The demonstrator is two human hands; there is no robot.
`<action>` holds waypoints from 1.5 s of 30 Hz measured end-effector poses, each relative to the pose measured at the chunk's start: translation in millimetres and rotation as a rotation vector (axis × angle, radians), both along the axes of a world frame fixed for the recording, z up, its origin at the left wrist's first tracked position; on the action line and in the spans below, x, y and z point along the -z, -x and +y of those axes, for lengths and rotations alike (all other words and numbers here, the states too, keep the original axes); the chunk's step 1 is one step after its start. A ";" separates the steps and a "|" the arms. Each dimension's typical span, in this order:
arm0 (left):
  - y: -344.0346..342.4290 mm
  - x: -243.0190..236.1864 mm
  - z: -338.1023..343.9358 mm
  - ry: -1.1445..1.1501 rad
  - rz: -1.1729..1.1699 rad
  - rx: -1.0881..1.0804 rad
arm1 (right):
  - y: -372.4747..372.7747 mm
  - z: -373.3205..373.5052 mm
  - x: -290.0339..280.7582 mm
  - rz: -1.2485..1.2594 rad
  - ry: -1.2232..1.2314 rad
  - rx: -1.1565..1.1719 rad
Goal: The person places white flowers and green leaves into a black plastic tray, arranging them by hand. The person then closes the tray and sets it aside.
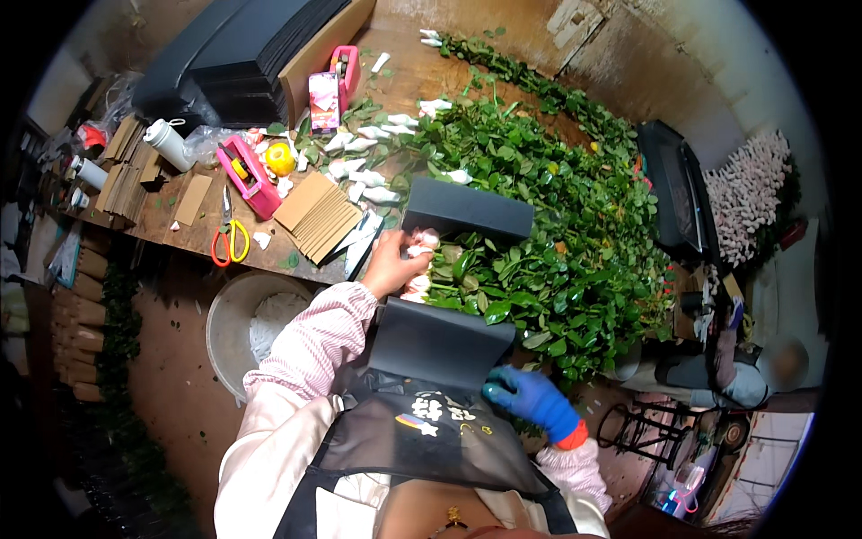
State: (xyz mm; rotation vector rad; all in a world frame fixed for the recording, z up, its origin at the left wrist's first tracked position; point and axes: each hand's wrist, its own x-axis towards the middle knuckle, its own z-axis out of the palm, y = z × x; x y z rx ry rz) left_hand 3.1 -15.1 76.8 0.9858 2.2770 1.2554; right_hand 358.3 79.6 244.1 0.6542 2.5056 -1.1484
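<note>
My bare left hand (395, 265) has its fingers closed on pale pink rose heads (417, 286) at the left end of leafy stems (485, 283). These lie between two dark grey sheets: a folded one (467, 208) behind, another (440, 346) against my apron. My right hand (530, 404), in a blue glove, is low at the right, beside the near sheet's corner; its fingers are slightly bent and apart. Left of the flowers lie cardboard pieces (305, 220), orange-yellow scissors (229, 241) and a pink tape dispenser (249, 175).
The wooden bench (162, 211) holds black sheet stacks (233, 67), white-capped buds (364, 144), bottles (171, 144) and piled stems (557, 153). Below left are a white bucket (229, 328) and bundled flowers (90, 332). A co-worker (727, 377) is at the right, near a dark stool (642, 431).
</note>
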 end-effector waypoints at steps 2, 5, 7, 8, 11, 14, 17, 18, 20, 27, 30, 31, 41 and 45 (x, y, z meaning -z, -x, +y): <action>3.0 5.0 -3.1 -0.030 0.015 -0.001 | -6.2 3.6 -7.6 0.061 0.394 0.258; -0.7 7.7 -1.6 -0.081 0.018 -0.016 | -29.9 37.5 -22.4 0.392 1.129 0.578; 0.4 5.8 -1.3 -0.069 0.011 -0.009 | 19.4 18.4 -52.1 0.773 1.073 0.563; 4.0 17.1 -5.3 -0.057 0.025 0.002 | 39.5 24.2 -48.7 0.727 0.869 0.478; 0.3 -10.2 -6.8 -0.133 -0.032 0.097 | 105.8 57.5 -36.3 0.603 -0.071 -0.129; 19.1 9.2 -23.3 -0.225 -0.216 0.164 | 156.2 68.9 18.2 0.420 -0.552 -0.158; 27.3 -30.8 -44.4 -0.074 0.165 -0.084 | 170.7 75.0 32.1 0.254 -0.545 -0.102; 22.5 -62.9 -41.3 -0.170 0.257 -0.057 | 172.9 74.2 27.7 0.189 -0.565 -0.105; 18.2 -78.7 -37.9 -0.224 0.421 0.260 | 177.1 72.1 33.7 0.167 -0.609 -0.134; 1.7 -61.4 -8.9 -0.057 0.632 0.644 | 191.0 70.6 2.8 -0.025 -0.499 -0.447; 3.2 -62.2 -3.5 -0.049 0.660 0.648 | 195.2 67.0 45.3 0.118 -0.493 -0.495; 3.5 -61.2 -2.9 -0.044 0.675 0.651 | 195.8 67.7 56.7 0.156 -0.501 -0.493; -17.5 -10.2 13.5 0.028 0.610 0.530 | 405.1 -45.1 45.1 0.728 -0.472 -0.710; -16.3 -25.4 11.7 -0.103 0.559 0.640 | 487.3 -61.2 152.5 0.695 -0.927 -0.605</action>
